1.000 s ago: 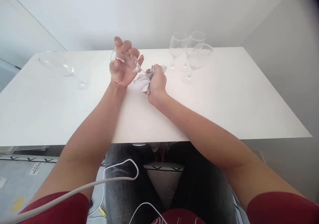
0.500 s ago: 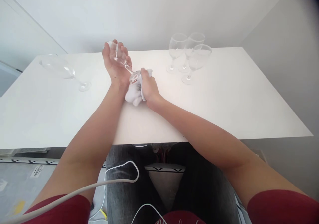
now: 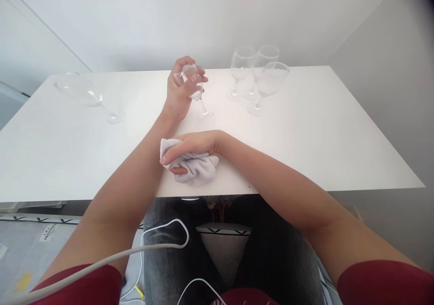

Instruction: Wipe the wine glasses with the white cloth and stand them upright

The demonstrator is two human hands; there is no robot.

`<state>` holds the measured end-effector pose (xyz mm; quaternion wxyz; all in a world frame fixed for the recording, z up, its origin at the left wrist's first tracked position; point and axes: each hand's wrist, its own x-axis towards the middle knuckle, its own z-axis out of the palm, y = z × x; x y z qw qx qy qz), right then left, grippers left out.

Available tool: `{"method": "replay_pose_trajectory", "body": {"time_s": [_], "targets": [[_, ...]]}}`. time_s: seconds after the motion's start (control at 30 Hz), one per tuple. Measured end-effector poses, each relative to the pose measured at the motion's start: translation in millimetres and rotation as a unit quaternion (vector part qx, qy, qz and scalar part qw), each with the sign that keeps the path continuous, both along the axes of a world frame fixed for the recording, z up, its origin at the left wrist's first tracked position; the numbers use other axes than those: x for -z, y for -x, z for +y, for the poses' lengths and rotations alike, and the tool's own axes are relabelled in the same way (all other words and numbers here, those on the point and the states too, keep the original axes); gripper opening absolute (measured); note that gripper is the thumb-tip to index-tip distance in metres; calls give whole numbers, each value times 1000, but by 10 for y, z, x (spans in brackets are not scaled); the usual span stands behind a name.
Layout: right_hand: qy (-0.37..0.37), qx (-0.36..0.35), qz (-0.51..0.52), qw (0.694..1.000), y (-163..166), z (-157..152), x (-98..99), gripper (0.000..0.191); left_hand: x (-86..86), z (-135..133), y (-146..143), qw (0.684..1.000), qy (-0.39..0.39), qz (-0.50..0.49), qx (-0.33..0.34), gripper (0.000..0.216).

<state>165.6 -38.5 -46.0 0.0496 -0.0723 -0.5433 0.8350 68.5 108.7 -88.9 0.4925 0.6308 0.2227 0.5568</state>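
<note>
Head view: tilted empty glass (image 3: 197,92), crumpled cloth (image 3: 200,168) in the hands (image 3: 177,93).

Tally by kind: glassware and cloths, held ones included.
Clear stemmed drinking glasses: 5 (1 in the left hand)
Crumpled white fabric cloth: 1 (in the right hand)
Total: 6

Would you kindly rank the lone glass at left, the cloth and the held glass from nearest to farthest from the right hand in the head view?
From the right hand:
1. Cloth: gripped in that hand.
2. Held glass: farther back, in the left hand.
3. Lone glass: well off to the left on the table.
</note>
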Motion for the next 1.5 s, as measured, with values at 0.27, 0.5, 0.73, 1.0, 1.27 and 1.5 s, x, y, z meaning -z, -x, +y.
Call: {"method": "replay_pose_trajectory", "body": {"time_s": [0.27, 0.5, 0.73, 1.0, 1.27, 1.5], "targets": [[-45, -26, -18, 998, 10, 27, -48, 44, -22, -117, -81, 994, -10, 75, 75, 80], [-61, -16, -18, 998, 10, 33, -45, 42, -53, -299, -150, 973, -7, 159, 168, 65], [-68, -14, -15, 997, 18, 39, -55, 41, -27, -266, -151, 963, -46, 226, 140, 49], [-74, -32, -11, 997, 18, 53, -42, 43, -118, -311, -114, 936, -31, 346, 53, 40], [-87, -35, -33, 995, 21, 42, -69, 46, -24, -279, -132, 944, -42, 306, 113, 55], [-100, -27, -42, 994, 20, 50, -72, 45, -59, -302, -108, 947, -41, 272, 166, 49]]}}
